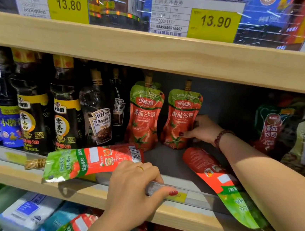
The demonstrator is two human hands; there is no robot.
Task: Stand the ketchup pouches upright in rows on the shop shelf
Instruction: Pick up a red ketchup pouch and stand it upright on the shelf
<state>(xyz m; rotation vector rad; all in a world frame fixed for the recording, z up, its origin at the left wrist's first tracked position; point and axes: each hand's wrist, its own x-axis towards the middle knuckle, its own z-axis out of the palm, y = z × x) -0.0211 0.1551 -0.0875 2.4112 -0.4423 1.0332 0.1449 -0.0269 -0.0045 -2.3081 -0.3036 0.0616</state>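
Observation:
Two red-and-green ketchup pouches stand upright side by side at the back of the shop shelf (167,164): the left pouch (144,118) and the right pouch (180,117). My right hand (203,129) grips the right pouch by its right edge, thumb on the front. A third pouch (92,162) lies sideways over the shelf's front rail, gold cap pointing left; my left hand (134,183) holds its bottom end, thumb along the rail. A fourth pouch (221,184) lies slanted under my right forearm, its top hanging past the shelf front.
Dark sesame oil bottles (65,107) and Heinz black pepper pouches (100,114) fill the shelf to the left. Other sauce pouches (270,129) stand at the right. A wooden shelf board (153,49) with price tags hangs close above. Packets (29,209) fill the shelf below.

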